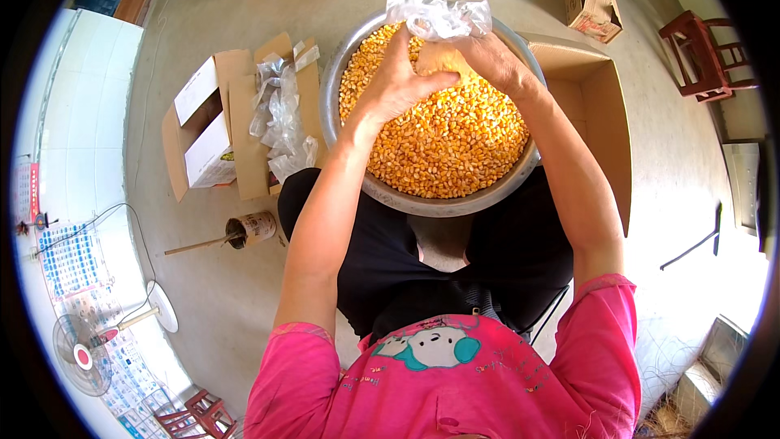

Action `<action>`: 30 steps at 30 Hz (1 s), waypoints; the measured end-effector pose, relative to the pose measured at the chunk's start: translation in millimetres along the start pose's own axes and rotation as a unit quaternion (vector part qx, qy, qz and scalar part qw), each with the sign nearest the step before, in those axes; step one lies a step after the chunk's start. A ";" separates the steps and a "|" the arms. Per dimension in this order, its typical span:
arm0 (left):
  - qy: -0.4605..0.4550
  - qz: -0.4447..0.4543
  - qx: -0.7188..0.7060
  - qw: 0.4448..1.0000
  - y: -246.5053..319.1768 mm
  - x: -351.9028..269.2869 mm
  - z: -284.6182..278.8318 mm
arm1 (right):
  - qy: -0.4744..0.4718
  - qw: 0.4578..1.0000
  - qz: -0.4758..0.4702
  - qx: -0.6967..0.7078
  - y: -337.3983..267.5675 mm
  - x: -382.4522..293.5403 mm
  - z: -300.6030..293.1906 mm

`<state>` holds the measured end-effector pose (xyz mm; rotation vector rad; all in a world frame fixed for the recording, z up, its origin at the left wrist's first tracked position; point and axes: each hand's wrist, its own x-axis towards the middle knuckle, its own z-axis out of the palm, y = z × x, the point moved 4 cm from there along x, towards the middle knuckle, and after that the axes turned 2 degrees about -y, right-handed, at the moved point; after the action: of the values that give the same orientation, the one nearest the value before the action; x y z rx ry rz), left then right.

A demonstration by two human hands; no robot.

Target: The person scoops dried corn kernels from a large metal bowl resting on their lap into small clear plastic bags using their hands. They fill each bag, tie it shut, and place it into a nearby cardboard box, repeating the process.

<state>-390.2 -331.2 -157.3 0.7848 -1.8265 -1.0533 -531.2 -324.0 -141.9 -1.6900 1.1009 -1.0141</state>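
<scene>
A wide metal basin (390, 194) filled with loose yellow corn kernels (451, 146) sits at my knees. Over its far side, a clear plastic bag (420, 6) stands crumpled up between my hands. My left hand (396, 82) holds the bag's left side, thumb spread across its front. At the right side of the bag, my right hand (493, 61) grips it with fingers partly hidden by the plastic. The lower part of the bag looks yellowish and blurred, so how much corn it contains is unclear.
An open cardboard box (591, 97) adjoins the basin's right side. To the left lie crumpled plastic bags (283, 113) on cardboard, beside a white-flapped box (207, 152). A tin can (259, 228) with a stick lies nearby. A fan (82, 353) stands lower left.
</scene>
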 end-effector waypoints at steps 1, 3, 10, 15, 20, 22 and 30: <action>-0.021 0.005 0.010 1.000 -1.2 0.3 5.9 | -0.001 1.000 -0.029 0.002 -0.2 -0.1 -2.5; -0.093 -0.047 -0.034 0.994 -10.8 0.5 23.4 | 0.028 0.988 -0.085 -0.125 -1.9 -9.4 6.7; -0.030 -0.148 -0.051 0.987 -43.9 -8.9 32.6 | -0.019 0.987 0.150 0.050 -3.2 -12.9 6.0; 0.004 -0.193 -0.167 0.967 -5.1 -10.1 28.6 | -0.030 0.998 0.046 0.044 -5.6 -12.8 -8.0; -0.020 -0.154 -0.099 0.983 -38.4 -14.5 19.4 | -0.122 0.989 0.087 0.012 19.3 -14.3 20.4; -0.009 -0.175 -0.114 0.978 -43.0 -13.8 26.8 | -0.095 0.985 0.144 0.021 16.3 -18.1 24.0; 0.012 -0.101 0.190 0.977 -31.3 -12.8 20.7 | 0.023 0.987 0.144 0.069 53.6 -5.4 31.4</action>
<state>-400.2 -327.4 -195.5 1.2259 -1.9860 -0.8195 -517.0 -325.0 -202.6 -1.3575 1.2334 -0.9252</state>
